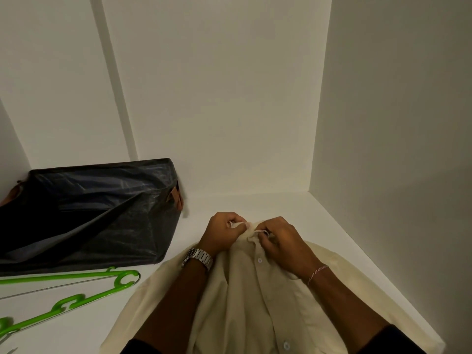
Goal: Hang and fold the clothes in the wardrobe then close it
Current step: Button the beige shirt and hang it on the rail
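1. Shirt (258, 302): cream button-up, lying front-up on the white wardrobe shelf (255, 203), collar end pointing toward the back wall, placket w/ a few buttons running down the middle. Bottom of it runs out of frame.
2. Left hand (223, 232) has its fingers curled in, pinching the collar fabric on its side. Watch (198, 258) on that wrist.
3. Right hand (279, 245) is doing the same from the other side, fingers pinched on the collar edge right by the top button spot. Thin bracelet (316, 273) on that wrist. Both hands are nearly touching each other at the neck.
4. Step in hand, imo: fiddling w/ the collar or top button, i.e. prepping the shirt before it gets hung or folded. Can't tell if it's being buttoned or undone, too small to see.
5. Next move prob needs one of the green hangers (74, 290). They're lying on the shelf off to the left, well apart from the hands, so one hand has to let go and reach over.
6. Dark storage bag (86, 213) sits at the back left, behind the hangers. No door in view, so closing up is a ways off.
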